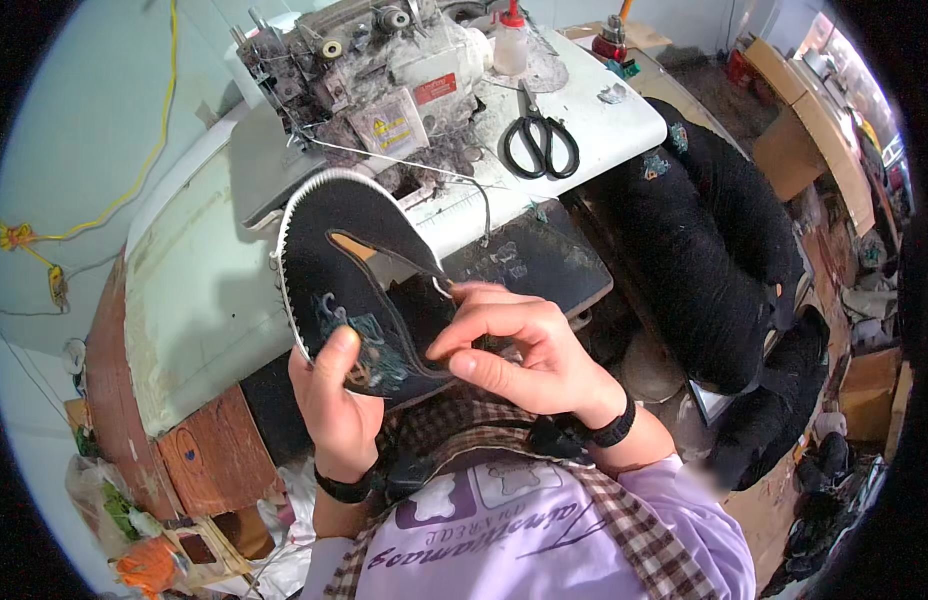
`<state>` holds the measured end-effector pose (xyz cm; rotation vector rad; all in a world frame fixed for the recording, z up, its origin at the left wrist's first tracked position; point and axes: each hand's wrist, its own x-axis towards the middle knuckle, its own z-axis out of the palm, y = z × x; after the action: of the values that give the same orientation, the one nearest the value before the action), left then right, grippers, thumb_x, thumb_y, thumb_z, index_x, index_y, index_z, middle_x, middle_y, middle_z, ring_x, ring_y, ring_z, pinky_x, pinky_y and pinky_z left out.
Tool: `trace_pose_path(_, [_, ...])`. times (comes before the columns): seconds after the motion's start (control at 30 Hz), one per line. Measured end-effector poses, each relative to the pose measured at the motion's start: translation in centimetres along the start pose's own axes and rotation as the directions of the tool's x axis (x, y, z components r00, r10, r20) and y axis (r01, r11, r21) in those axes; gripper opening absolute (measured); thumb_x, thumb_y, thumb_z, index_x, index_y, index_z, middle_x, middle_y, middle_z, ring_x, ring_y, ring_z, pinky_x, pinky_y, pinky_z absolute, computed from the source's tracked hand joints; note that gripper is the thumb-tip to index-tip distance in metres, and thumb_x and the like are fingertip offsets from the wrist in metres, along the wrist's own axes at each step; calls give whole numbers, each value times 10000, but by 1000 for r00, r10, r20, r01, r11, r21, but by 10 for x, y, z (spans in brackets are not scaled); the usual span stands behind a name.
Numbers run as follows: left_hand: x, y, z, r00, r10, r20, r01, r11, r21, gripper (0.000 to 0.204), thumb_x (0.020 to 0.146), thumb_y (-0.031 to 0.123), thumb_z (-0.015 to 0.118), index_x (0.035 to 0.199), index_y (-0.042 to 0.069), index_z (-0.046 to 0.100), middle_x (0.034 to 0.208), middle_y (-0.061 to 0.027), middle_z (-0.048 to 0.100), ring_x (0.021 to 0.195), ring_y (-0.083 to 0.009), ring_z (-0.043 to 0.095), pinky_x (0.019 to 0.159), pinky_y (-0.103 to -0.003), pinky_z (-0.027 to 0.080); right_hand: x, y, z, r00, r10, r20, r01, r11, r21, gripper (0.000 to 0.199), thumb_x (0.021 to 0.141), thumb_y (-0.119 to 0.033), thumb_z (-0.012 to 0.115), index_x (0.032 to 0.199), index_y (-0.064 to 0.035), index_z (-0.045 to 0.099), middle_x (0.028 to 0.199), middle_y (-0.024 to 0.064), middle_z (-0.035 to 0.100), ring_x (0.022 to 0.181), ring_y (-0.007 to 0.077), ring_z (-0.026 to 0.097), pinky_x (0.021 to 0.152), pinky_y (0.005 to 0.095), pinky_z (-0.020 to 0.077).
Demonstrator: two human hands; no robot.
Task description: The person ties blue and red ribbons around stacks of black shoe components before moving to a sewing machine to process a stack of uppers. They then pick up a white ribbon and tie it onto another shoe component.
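Observation:
My left hand (334,405) grips a black cloth shoe upper (329,240) by its lower left edge, thumb on the front face. White overlock stitching runs round the curved outer rim, and coloured embroidery shows beside the thumb. A long slot-like opening runs down the piece's middle. My right hand (529,350) is at the upper's right side, thumb and index finger bent together in a pinch; what lies between them is too small to make out. A short white thread tail hangs from the edge by its fingers. Just beyond the upper stands a lint-covered overlock sewing machine (414,85).
Black-handled scissors (539,145) and a red-capped bottle (510,45) lie and stand on the white table (614,130). To the right is a big heap of black cloth pieces (684,240), some embroidered. Cardboard boxes (869,395) stand farther right; a yellow cord (149,170) hangs on the left wall.

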<state>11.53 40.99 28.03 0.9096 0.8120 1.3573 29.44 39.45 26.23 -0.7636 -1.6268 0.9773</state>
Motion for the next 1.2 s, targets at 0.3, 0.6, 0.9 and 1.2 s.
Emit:
trace_pose_path(0.3, [9,6,-3,989,-96,109,117,970,-214,520,898,232,442,1328,-37,325,1342,-136,405,1247,-236,391,1043,-406,309,-3,9,2,995,-76,-66,80,995,66,126,791,-113,645,897,-47,668,763,88,623,756,236,594,974,460,338])
trace_pose_path(0.6, [6,6,-8,980,-151,128,194,860,-472,583,917,181,425,1413,46,150,1467,-150,168,809,-234,654,669,-403,574,-5,9,7,996,-67,-60,72,994,78,128,786,-113,650,893,-44,667,764,94,623,754,240,595,964,454,345])
trace_pose_path(0.9, [-3,4,-19,966,-43,255,33,998,47,614,887,297,466,1325,-94,286,1340,-182,389,1203,-295,425,1016,-423,337,-2,-17,-22,960,-268,-81,253,954,-158,128,788,-93,649,890,-16,660,782,64,604,749,212,572,970,474,341])
trace_pose_path(1.2, [61,-22,-35,910,50,411,-388,455,802,132,810,55,538,905,-35,516,1255,-231,446,977,-258,546,879,-370,405,-53,-58,-163,422,-428,-799,205,904,-376,227,897,-21,483,1117,19,520,1030,64,591,953,144,558,867,272,421])
